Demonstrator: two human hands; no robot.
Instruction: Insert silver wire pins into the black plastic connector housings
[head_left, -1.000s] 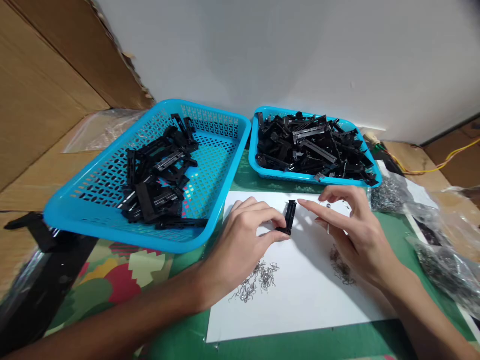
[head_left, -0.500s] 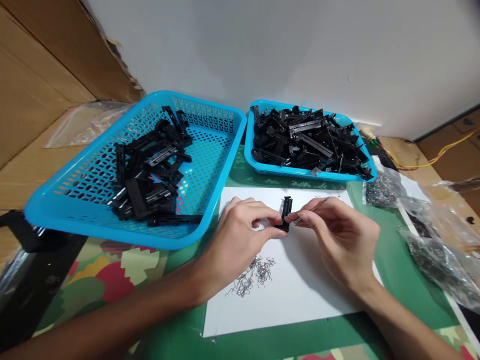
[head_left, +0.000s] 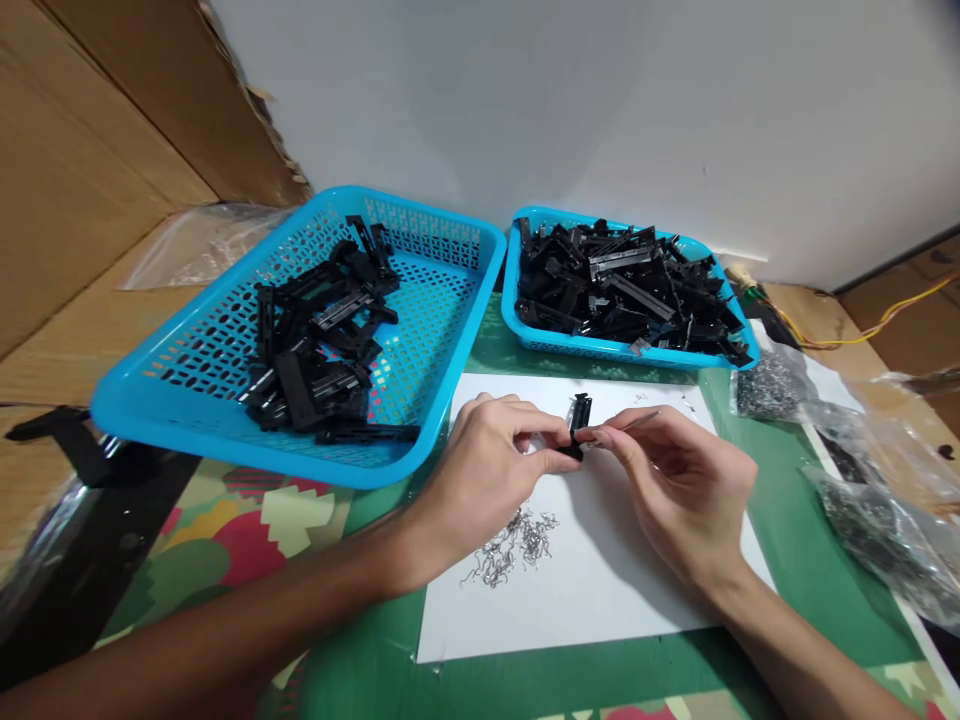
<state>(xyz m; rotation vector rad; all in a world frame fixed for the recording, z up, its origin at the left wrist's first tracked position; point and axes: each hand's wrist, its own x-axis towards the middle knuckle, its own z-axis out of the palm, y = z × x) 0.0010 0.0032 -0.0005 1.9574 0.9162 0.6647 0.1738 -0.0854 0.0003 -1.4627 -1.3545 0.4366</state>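
Slim black part (head_left: 580,412) pinched by the left hand (head_left: 487,455), right hand (head_left: 686,485) close against it

I have the part over the upper middle of the white sheet (head_left: 592,595), its long body pointing away from me; whether its near end touches the paper I cannot tell from here. The left thumb and forefinger pinch that near end, the other fingers curled behind. On the opposite side, the right thumb and forefinger are pressed together on a thin metal rod (head_left: 645,419), their tips right at the part; anything smaller between them is beyond what I can make out.

Near the left wrist, a loose heap of bent silver wire pieces (head_left: 517,548) lies on the sheet, which rests on a green tabletop (head_left: 791,525). Farther out, I see the left blue basket (head_left: 262,455) with black pieces scattered over part of its floor, and the right blue basket (head_left: 600,349) heaped with more. Clear plastic bags (head_left: 889,540) of small metal bits lie along my right; cardboard (head_left: 75,200) stands at far left, a pale wall (head_left: 525,100) behind.
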